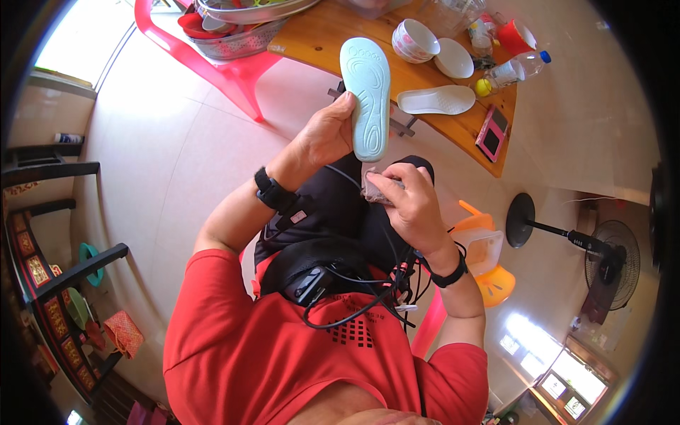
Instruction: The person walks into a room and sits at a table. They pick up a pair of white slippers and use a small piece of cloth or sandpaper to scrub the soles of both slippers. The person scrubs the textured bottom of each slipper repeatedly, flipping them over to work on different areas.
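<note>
My left hand point(332, 130) grips a pale blue shoe insole point(366, 101) by its edge, thumb on the near face. Toe shapes and curved lines are moulded into that face, and the insole stands nearly lengthwise before me. Just below its heel end, my right hand point(409, 196) pinches a folded greyish-brown cloth point(378, 187) between thumb and fingers. A small gap separates cloth and insole. On the wooden table point(319, 40) beyond, a white insole point(436, 100) lies near the edge, to the right of the blue one.
Stacked bowls point(414, 41), a single white bowl point(454, 58), a plastic bottle point(518, 69) and a pink-edged phone-like object point(493, 133) are on the table. A red plastic stool point(234, 79) holds metal baskets point(239, 40). Cables point(366, 281) hang across my lap. A fan point(605, 260) stands at right.
</note>
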`<state>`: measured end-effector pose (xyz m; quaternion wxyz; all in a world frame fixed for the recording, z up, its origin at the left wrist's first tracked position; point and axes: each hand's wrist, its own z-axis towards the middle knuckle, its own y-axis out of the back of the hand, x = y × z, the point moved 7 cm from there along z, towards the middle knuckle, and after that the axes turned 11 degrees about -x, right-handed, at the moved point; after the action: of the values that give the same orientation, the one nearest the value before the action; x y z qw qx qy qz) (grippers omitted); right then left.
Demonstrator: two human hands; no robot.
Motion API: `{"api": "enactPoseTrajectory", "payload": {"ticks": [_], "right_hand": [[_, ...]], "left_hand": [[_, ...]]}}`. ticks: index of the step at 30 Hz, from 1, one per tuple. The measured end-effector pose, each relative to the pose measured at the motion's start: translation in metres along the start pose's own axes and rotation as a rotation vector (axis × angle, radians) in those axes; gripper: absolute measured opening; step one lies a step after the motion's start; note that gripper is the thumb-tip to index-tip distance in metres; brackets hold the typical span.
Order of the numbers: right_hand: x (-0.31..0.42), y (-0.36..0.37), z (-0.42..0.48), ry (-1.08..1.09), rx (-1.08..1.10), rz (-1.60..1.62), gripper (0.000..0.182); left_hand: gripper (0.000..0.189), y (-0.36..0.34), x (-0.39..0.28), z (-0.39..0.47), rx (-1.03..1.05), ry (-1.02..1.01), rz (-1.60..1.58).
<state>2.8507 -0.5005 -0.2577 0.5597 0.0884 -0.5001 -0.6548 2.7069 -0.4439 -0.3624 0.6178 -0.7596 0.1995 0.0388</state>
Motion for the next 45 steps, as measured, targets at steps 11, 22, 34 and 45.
{"api": "enactPoseTrajectory", "payload": {"ticks": [11, 22, 34, 45], "right_hand": [[-0.004, 0.005, 0.004, 0.177, -0.154, -0.262, 0.042], [0.005, 0.005, 0.004, 0.148, -0.167, -0.032, 0.058], [-0.057, 0.043, 0.03, -0.125, -0.425, -0.33, 0.053], [-0.038, 0.02, 0.023, -0.221, -0.32, -0.271, 0.037]], "left_hand": [[0.051, -0.008, 0.015, -0.007, -0.021, 0.071, -0.054], [0.046, -0.009, 0.031, -0.016, -0.102, 0.134, 0.287], [0.04, 0.001, 0.075, -0.021, -0.009, 0.449, 0.341], [0.057, 0.004, 0.071, -0.013, -0.066, 0.453, 0.141]]}}
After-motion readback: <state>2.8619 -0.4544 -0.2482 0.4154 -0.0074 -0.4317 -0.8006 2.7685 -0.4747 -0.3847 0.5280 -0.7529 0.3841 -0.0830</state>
